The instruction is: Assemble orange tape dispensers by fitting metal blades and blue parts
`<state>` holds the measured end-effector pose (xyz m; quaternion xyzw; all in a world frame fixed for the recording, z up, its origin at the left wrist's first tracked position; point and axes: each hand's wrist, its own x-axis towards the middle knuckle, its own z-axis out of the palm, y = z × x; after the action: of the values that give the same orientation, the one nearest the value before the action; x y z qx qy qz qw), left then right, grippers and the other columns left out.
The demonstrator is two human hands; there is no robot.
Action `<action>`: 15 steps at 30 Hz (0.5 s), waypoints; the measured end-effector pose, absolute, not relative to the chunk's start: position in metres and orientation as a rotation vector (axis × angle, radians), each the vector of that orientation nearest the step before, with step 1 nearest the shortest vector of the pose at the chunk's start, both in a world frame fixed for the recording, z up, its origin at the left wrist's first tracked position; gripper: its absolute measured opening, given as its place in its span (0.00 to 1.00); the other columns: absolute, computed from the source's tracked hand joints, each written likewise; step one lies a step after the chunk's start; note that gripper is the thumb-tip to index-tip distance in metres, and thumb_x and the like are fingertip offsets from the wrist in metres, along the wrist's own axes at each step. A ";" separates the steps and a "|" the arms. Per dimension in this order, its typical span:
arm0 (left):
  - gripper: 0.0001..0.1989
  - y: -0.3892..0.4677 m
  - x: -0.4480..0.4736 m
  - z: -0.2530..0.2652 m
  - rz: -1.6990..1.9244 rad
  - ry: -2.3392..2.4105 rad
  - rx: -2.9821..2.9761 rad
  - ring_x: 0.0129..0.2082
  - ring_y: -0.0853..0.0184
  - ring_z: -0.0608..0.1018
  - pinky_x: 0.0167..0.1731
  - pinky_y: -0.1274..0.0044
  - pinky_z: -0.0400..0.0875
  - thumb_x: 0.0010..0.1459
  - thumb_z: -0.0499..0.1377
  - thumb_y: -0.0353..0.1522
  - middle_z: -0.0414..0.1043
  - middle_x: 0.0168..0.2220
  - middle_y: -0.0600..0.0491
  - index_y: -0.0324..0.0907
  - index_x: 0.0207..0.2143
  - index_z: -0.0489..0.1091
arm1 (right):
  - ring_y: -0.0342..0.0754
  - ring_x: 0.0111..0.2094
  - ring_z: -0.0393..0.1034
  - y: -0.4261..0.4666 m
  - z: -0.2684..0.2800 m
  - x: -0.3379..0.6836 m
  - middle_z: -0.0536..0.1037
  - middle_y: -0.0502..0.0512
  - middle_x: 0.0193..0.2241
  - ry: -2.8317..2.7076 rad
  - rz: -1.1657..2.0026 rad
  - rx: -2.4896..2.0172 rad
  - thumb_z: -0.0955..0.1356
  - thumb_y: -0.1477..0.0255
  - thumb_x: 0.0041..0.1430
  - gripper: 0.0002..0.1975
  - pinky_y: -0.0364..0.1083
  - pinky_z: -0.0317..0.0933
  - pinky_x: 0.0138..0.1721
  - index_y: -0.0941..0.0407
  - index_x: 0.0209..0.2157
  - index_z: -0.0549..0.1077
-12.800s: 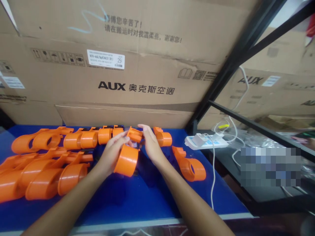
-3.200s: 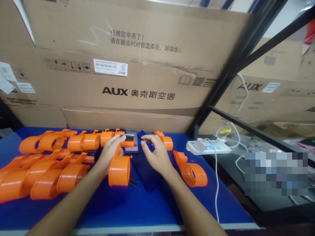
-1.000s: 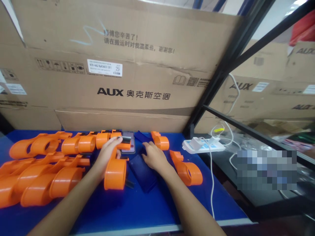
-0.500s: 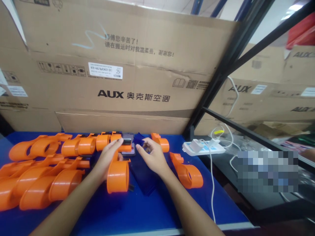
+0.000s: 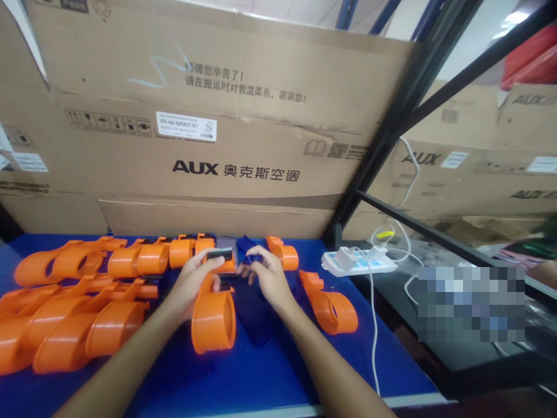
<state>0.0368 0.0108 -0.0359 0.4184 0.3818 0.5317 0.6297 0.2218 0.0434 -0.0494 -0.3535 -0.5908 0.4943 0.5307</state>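
Note:
My left hand (image 5: 191,284) is closed round the handle of an orange plastic tape dispenser (image 5: 213,325), its ring hanging toward me. A black strip (image 5: 220,254) lies along the dispenser's far end, under my left thumb. Just to the right, my right hand (image 5: 267,276) has its thumb and fingers bent together, with a bit of dark blue material between them. A dark blue sheet or bag (image 5: 256,319) lies flat on the table below that hand. Behind the held dispenser is a phone (image 5: 228,244), partly covered.
Several orange dispensers (image 5: 117,325) lie in rows at the left of the blue table (image 5: 243,383). Two loose ones (image 5: 335,310) sit to the right. A white power strip (image 5: 359,261) with cables stands by the black rack post (image 5: 378,139). Cardboard (image 5: 243,116) walls the back.
My left hand has turned the dispenser slightly, and its ring has swung right and toward me. My right fingers have curled in lower and closer to the dispenser's far end.

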 end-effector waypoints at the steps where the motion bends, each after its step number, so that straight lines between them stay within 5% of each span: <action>1: 0.17 0.010 0.037 -0.036 1.221 0.871 0.955 0.14 0.72 0.69 0.18 0.83 0.63 0.56 0.66 0.39 0.68 0.15 0.58 0.42 0.45 0.70 | 0.45 0.23 0.69 0.043 -0.049 0.222 0.78 0.50 0.24 -1.431 1.164 -0.864 0.66 0.72 0.53 0.02 0.42 0.58 0.22 0.54 0.31 0.69; 8: 0.17 0.008 0.042 -0.033 1.245 0.865 0.934 0.16 0.71 0.73 0.18 0.82 0.67 0.54 0.68 0.38 0.74 0.20 0.56 0.41 0.43 0.71 | 0.44 0.23 0.63 0.034 -0.046 0.222 0.70 0.47 0.20 -1.620 0.896 -0.988 0.67 0.61 0.64 0.17 0.43 0.58 0.28 0.55 0.24 0.69; 15: 0.16 0.008 0.042 -0.031 1.249 0.905 0.883 0.16 0.72 0.73 0.17 0.83 0.67 0.54 0.69 0.38 0.72 0.19 0.58 0.42 0.42 0.72 | 0.50 0.36 0.72 0.027 -0.040 0.224 0.78 0.54 0.32 -1.816 0.682 -0.977 0.57 0.58 0.74 0.23 0.48 0.65 0.41 0.55 0.32 0.73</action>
<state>0.0419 0.0075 -0.0311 0.3858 0.3951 0.5454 0.6306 0.2241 0.0266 -0.0402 -0.3979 -0.7399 0.2779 0.4658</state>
